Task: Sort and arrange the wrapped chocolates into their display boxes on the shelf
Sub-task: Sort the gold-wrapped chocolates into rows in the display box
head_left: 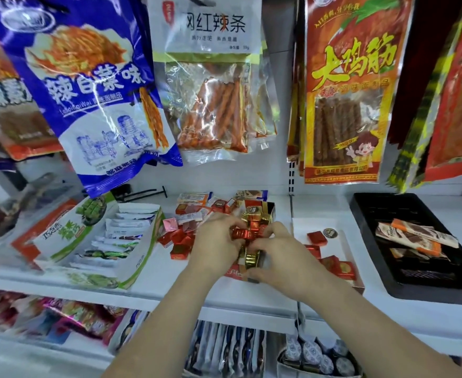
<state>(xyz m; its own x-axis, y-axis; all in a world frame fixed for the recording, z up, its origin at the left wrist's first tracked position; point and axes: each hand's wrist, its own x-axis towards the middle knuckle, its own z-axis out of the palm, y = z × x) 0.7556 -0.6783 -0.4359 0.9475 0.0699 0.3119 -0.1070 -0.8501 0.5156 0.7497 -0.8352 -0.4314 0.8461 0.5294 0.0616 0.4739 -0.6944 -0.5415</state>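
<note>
Red foil chocolates (244, 233): pinched from both ends by your left hand (216, 242) and right hand (276, 257), over the centre display box (271, 209);
Gold pieces (251, 214): already in that box;
Remaining: loose red squares (180, 239) on the shelf (251, 298), both sides; judge it roughly half done.

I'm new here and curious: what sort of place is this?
Probably a small snack shop: hanging snack bags, a white shelf holding a display box and loose wrapped chocolates, more packaged sweets below.

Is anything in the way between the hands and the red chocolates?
No, nothing that shows. The left hand and the right hand already pinch a row of red chocolates between them, above the gold chocolates.
</note>
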